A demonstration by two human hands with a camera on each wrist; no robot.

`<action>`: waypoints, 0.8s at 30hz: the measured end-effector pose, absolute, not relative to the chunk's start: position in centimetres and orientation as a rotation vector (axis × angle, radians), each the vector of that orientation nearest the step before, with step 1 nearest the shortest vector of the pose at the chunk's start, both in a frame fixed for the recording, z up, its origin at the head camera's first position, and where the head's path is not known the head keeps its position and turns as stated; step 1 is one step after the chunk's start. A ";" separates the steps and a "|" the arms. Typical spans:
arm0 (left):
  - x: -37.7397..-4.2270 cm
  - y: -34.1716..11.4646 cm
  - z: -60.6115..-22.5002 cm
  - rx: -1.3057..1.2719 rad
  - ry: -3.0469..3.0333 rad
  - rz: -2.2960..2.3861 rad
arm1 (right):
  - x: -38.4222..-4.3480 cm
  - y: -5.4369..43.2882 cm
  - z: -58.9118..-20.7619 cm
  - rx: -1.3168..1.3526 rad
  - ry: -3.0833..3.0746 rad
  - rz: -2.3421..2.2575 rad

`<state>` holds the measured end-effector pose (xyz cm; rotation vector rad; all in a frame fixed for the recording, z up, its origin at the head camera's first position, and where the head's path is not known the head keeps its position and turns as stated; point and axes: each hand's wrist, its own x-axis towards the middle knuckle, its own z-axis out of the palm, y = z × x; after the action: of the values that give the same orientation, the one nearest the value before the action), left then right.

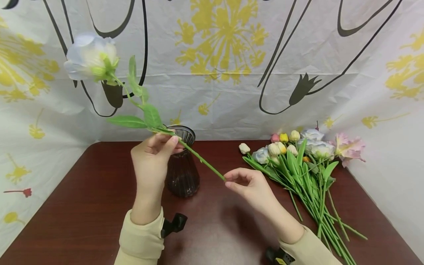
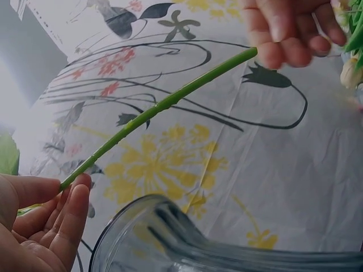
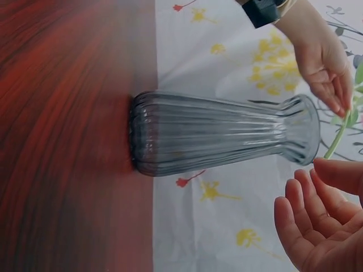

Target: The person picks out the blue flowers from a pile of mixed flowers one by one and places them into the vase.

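Observation:
A long-stemmed pale blue and white flower (image 1: 91, 60) slants across the head view, its bloom at upper left. My left hand (image 1: 154, 162) pinches its green stem (image 1: 202, 158) just below the leaves, between thumb and fingers. At the stem's lower end, the thumb and index fingertip of my right hand (image 1: 250, 186) meet on the tip, the other fingers loosely bent. Behind my left hand stands a dark ribbed glass vase (image 1: 183, 173), upright on the table. In the right wrist view, the vase (image 3: 215, 136) appears sideways, with the stem close to its flared rim.
On the right side of the dark red wooden table (image 1: 99, 206) lies a pile of flowers (image 1: 308, 169), with tulips, pale blue blooms and a pink one, their stems toward the front. A white cloth (image 1: 215, 103) with yellow and black prints hangs behind the table.

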<state>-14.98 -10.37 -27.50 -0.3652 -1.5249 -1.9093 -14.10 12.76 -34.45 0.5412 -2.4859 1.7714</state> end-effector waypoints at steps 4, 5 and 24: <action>-15.0 -10.8 -27.3 -0.375 -1.454 -1.936 | -14.8 12.7 -35.1 0.552 -2.465 1.823; -15.0 -10.9 -27.3 -0.379 -1.445 -1.936 | -15.0 12.7 -35.3 0.558 -2.454 1.841; -15.3 -13.7 -26.9 -0.342 -1.227 -1.867 | -17.6 10.7 -39.3 0.631 -2.393 1.906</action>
<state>-15.32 -13.68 -26.86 -0.3421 -1.2274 -1.8674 -17.62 10.67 -39.35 0.6307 -2.3931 1.9064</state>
